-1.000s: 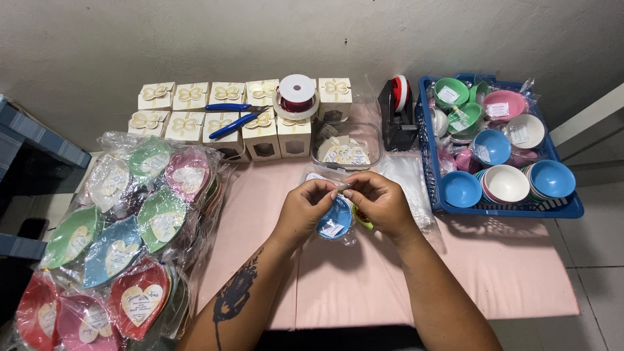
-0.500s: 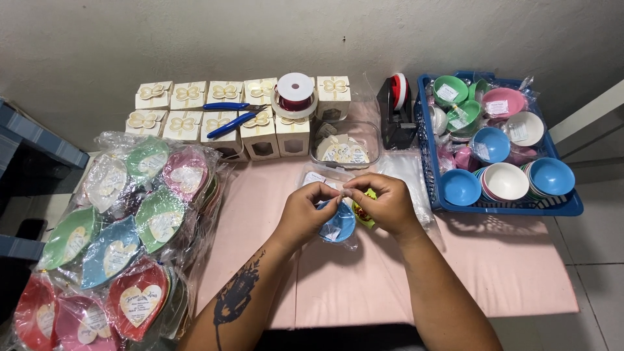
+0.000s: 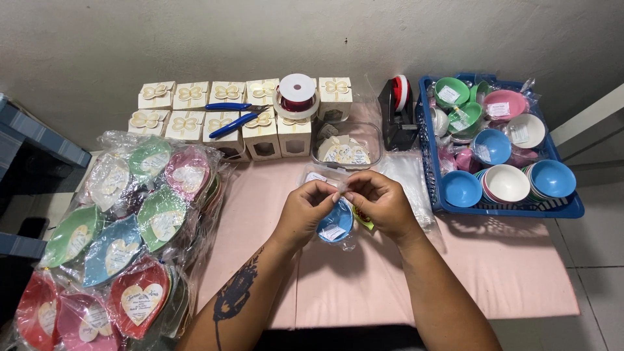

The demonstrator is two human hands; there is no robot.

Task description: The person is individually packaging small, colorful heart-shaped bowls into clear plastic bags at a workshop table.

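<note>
My left hand (image 3: 307,209) and my right hand (image 3: 381,203) meet over the middle of the pink table (image 3: 494,286). Both pinch the gathered top of a clear plastic bag between thumbs and fingers. Inside the bag sits a small blue bowl (image 3: 335,223) with a white label, partly hidden under my hands. A yellow-green bit shows below my right hand.
Wrapped heart-shaped dishes (image 3: 123,234) are piled at the left. Cream gift boxes (image 3: 214,117) line the back, with blue pliers (image 3: 233,123) and a red ribbon spool (image 3: 297,95) on them. A clear tub of tags (image 3: 344,148), a tape dispenser (image 3: 398,114) and a blue basket (image 3: 572,208) of coloured bowls stand at the right.
My hands have lifted slightly from around the bowl, and my fingertips have come together at the top of the bag.
</note>
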